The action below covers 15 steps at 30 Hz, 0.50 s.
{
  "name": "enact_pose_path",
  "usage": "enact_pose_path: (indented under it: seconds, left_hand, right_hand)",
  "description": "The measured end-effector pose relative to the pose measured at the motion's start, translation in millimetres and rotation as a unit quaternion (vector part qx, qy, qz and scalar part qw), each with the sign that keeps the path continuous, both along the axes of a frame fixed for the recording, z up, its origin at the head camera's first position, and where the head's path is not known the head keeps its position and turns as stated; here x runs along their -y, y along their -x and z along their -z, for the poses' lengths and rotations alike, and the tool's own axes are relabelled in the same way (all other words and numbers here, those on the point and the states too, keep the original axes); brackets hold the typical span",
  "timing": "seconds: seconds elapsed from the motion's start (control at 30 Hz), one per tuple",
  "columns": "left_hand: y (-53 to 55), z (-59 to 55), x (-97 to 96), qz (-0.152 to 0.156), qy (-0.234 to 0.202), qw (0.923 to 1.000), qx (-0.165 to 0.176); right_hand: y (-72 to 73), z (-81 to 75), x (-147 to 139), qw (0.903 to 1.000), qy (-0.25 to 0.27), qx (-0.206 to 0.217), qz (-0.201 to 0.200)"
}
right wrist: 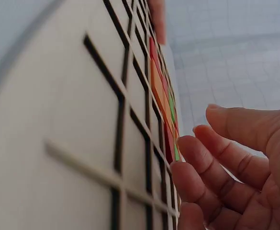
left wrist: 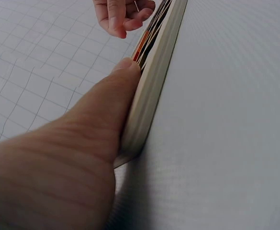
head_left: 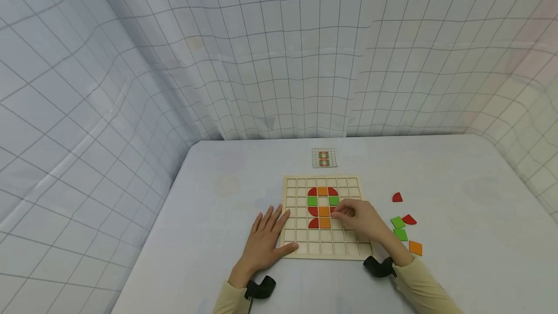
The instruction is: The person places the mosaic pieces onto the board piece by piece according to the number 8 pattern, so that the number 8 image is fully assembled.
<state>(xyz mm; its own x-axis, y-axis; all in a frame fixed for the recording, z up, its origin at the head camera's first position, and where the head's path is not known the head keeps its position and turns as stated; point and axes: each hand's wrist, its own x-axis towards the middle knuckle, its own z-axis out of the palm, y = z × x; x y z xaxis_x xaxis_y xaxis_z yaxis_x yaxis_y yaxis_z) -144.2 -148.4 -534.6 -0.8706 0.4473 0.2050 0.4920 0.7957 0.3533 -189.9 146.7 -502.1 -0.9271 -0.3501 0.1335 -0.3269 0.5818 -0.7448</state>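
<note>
A wooden grid board [head_left: 302,246] lies on the white table, with red quarter-round, orange square and green square pieces set in its middle columns. My left hand [head_left: 263,242] is spread flat at the board's left edge, its thumb on the lower left corner; the left wrist view shows that thumb [left wrist: 104,98] against the rim. Over the board, my right hand [head_left: 359,217] has its fingertips at a red quarter-round piece [head_left: 333,210], which they partly cover. In the right wrist view, the thumb [right wrist: 245,124] stands apart from the bent fingers, and no piece shows between them.
Right of the board lie loose pieces: two red quarter-rounds [head_left: 397,197], two green squares [head_left: 400,234] and an orange square [head_left: 415,247]. A small pattern card [head_left: 316,161] lies behind the board. White gridded curtains [head_left: 279,62] hang around the table [head_left: 226,193].
</note>
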Motion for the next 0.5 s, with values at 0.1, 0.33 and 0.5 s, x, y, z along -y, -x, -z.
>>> enact_pose_path:
  seconds: [0.1,0.33,0.5]
  left_hand:
    - [0.0,0.4,-0.3,0.0,0.001,1.0,-0.001]
    - [0.0,1.2,0.1,-0.007,0.008,0.9999,0.002]
    - [0.2,2.4,-0.2,-0.007,0.006,0.9999,0.002]
  right_hand:
    - [3.3,-3.1,-19.0,0.999,-0.005,-0.017,0.041]
    - [7.7,-14.9,-67.4,0.9889,-0.049,-0.043,0.133]
    - [9.3,-17.0,-88.7,0.9809,-0.106,-0.037,0.159]
